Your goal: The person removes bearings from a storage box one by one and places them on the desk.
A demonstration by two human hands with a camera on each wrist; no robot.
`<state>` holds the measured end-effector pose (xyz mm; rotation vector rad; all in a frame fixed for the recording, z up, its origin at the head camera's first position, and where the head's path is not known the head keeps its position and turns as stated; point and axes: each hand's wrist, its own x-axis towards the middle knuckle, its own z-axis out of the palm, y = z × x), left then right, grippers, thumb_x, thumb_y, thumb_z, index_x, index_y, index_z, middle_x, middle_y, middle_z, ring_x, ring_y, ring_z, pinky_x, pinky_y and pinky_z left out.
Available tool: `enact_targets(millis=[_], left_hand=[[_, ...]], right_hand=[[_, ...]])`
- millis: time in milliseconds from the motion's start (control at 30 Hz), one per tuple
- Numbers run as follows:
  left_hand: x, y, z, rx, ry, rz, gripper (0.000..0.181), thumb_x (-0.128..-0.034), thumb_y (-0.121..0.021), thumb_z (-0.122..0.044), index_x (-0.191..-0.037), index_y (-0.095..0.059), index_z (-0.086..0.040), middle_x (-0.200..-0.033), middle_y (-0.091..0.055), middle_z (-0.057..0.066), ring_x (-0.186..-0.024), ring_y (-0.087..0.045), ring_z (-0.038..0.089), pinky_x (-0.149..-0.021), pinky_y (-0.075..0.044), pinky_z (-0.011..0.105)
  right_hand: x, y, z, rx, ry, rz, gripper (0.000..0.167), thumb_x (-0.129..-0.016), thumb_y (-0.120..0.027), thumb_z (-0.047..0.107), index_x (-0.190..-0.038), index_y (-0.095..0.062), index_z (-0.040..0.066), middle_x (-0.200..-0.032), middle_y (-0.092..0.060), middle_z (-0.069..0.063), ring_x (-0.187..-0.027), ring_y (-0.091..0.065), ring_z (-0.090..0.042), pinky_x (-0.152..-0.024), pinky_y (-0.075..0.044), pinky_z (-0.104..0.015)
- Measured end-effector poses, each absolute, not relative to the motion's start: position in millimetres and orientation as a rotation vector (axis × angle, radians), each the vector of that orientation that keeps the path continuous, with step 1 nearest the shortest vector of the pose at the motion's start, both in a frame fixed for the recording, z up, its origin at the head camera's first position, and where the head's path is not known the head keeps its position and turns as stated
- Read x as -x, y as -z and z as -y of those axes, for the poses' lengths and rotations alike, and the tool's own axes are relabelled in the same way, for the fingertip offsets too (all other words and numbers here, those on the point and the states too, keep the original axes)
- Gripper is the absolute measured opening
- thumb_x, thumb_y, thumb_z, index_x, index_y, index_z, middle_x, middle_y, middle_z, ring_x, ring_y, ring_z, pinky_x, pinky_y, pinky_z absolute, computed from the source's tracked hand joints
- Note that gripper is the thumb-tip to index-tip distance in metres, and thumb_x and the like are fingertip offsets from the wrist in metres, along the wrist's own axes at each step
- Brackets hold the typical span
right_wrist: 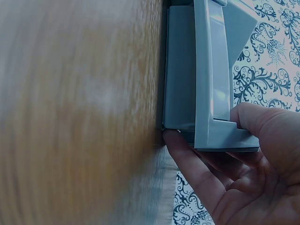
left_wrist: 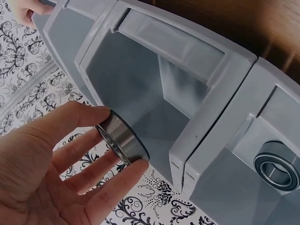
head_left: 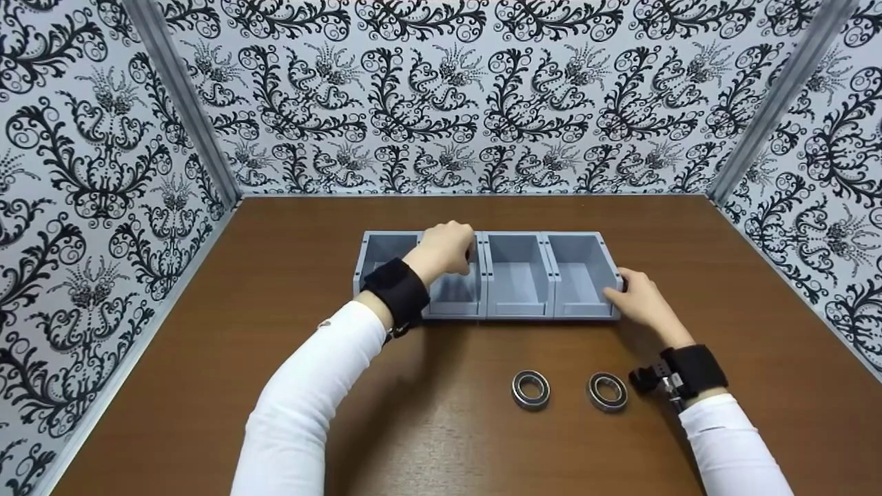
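My left hand [head_left: 444, 251] is over the second bin from the left [head_left: 451, 310] in a row of joined grey bins. Between thumb and fingers it pinches a ball bearing [left_wrist: 124, 138], tilted on edge near that bin's rim in the left wrist view. Another bearing [left_wrist: 276, 149] lies inside the leftmost bin. At the row's far end, my right hand [head_left: 641, 300] grips the outer side wall of the rightmost bin [right_wrist: 225, 136], thumb on the inner side and fingers outside.
Two more bearings, a left one [head_left: 516, 390] and a right one [head_left: 592, 393], lie flat on the brown table [head_left: 207, 372] in front of the bins. Patterned panels [head_left: 441, 103] enclose the table at the back and sides.
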<state>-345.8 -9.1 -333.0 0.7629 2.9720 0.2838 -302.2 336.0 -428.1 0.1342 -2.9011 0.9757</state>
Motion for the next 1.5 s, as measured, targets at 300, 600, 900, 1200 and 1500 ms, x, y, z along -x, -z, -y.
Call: enact_targets(millis=[300,600,900,1200,1500], left_hand=[[345,334,10,-0.751,-0.305,-2.984,0.016,-0.079,-0.076,-0.005,-0.095,-0.079,-0.007,-0.105,-0.078,0.012,-0.101,-0.073,0.035,-0.085,-0.059,0.049],[338,331,11,-0.749,-0.316,-2.996,0.012,-0.0806,-0.074,-0.004,-0.093,-0.077,-0.004,-0.101,-0.078,0.012,-0.097,-0.073,0.034,-0.083,-0.059,0.048],[331,331,11,-0.779,-0.313,-3.015,0.015,-0.0806,-0.076,-0.003,-0.094,-0.08,-0.007,-0.102,-0.079,0.011,-0.096,-0.074,0.034,-0.082,-0.061,0.048],[324,329,16,-0.813,-0.311,-3.035,0.019,-0.0794,-0.075,-0.003,-0.097,-0.08,-0.006,-0.104,-0.079,0.014,-0.098,-0.074,0.037,-0.082,-0.06,0.05],[315,327,19,-0.815,-0.324,-3.063,0.013,-0.0781,-0.075,-0.003,-0.09,-0.078,-0.006,-0.097,-0.078,0.013,-0.092,-0.074,0.035,-0.077,-0.06,0.05]], right_hand=[[303,431,-337,-0.146,-0.993,2.892,0.045,-0.094,-0.059,0.008,-0.132,-0.056,-0.015,-0.112,-0.07,-0.033,-0.086,-0.068,-0.02,-0.072,-0.05,-0.025],[303,431,-337,-0.15,-0.989,2.89,0.044,-0.094,-0.059,0.008,-0.131,-0.056,-0.015,-0.11,-0.07,-0.032,-0.082,-0.066,-0.017,-0.071,-0.049,-0.025],[301,430,-335,-0.155,-0.982,2.879,0.044,-0.092,-0.059,0.008,-0.13,-0.058,-0.014,-0.112,-0.071,-0.032,-0.085,-0.066,-0.019,-0.073,-0.049,-0.027],[303,428,-335,-0.14,-0.985,2.883,0.044,-0.093,-0.06,0.008,-0.131,-0.057,-0.014,-0.111,-0.071,-0.032,-0.087,-0.067,-0.021,-0.074,-0.05,-0.027],[303,429,-336,-0.147,-0.961,2.882,0.044,-0.092,-0.06,0.009,-0.13,-0.058,-0.014,-0.11,-0.071,-0.031,-0.086,-0.067,-0.023,-0.074,-0.05,-0.03]])
